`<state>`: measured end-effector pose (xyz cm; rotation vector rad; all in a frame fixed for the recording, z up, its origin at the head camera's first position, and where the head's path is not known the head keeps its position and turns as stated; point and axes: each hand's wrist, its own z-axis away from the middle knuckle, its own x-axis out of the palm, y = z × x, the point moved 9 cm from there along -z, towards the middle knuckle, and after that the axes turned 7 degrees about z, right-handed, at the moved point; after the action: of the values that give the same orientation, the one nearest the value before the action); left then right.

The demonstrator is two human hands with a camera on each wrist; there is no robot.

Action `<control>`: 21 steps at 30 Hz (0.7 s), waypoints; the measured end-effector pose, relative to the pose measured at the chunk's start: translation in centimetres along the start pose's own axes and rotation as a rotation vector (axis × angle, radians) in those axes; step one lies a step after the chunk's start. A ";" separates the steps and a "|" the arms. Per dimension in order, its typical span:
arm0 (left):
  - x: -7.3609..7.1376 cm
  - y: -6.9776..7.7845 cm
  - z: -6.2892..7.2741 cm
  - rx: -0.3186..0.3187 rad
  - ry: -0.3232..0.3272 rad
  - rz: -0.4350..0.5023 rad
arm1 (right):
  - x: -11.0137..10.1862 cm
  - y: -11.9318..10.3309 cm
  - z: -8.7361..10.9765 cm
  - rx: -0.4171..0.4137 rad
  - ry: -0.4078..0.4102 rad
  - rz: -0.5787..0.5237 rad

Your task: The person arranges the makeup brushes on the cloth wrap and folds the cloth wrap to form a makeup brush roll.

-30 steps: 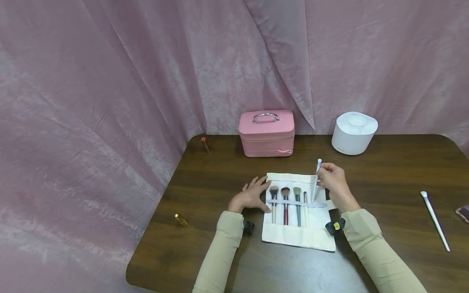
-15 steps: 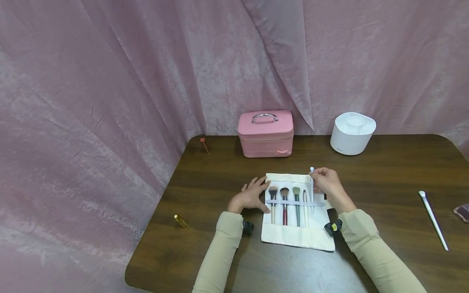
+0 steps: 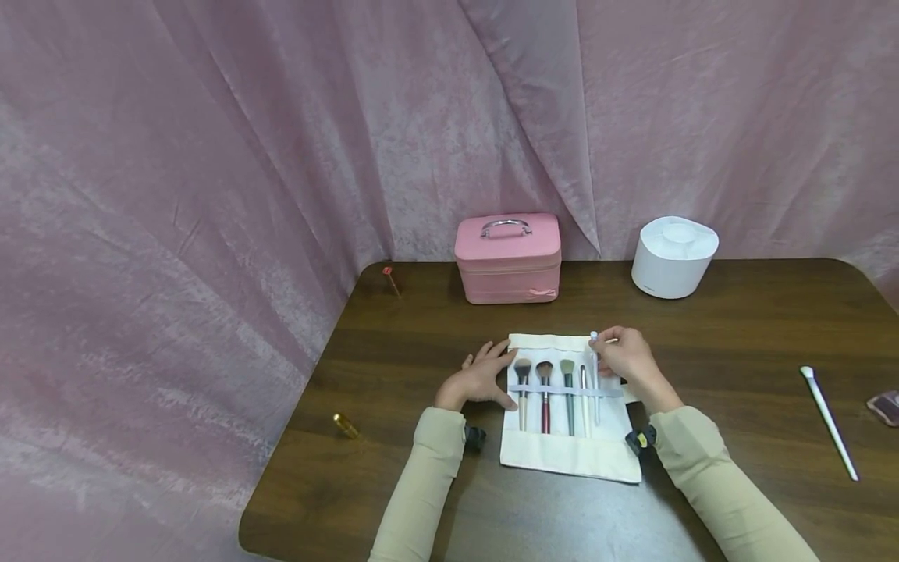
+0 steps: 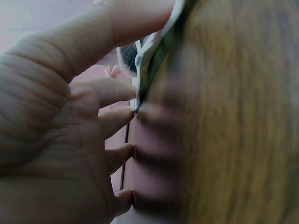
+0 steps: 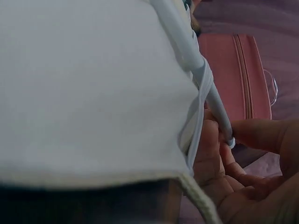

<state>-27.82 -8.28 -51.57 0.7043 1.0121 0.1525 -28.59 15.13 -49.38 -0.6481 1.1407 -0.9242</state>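
Note:
A white cloth brush roll (image 3: 548, 451) lies unrolled on the table, with several makeup brushes side by side under its pale elastic band (image 3: 611, 393). My right hand (image 3: 625, 359) pinches the top end of a slim white makeup brush (image 3: 595, 384) between thumb and fingers. In the right wrist view, that brush (image 5: 217, 108) passes under the elastic band. My left hand (image 3: 479, 381) rests at the roll's left edge, fingers spread. In the left wrist view, the thumb and fingertips of my left hand (image 4: 56, 121) touch the cloth edge.
Behind the roll stand a pink case (image 3: 509, 261) and a white organizer (image 3: 674, 257). A white brush (image 3: 829, 421) and a dark purple item (image 3: 886, 407) lie to the right. A gold tube (image 3: 346, 425) and a thin reddish stick (image 3: 392, 281) are on the left.
My right hand has moved slightly left and down, bringing the white brush upright and sliding it lower through the elastic band. The left hand has stayed in place.

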 end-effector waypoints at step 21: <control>-0.1 0.2 0.1 0.013 0.004 0.032 | 0.3 -0.3 1.2 -0.043 -0.039 0.217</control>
<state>-27.70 -8.23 -51.36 0.7326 1.0070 0.1755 -27.45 14.69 -48.92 -0.5629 1.1729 -0.7014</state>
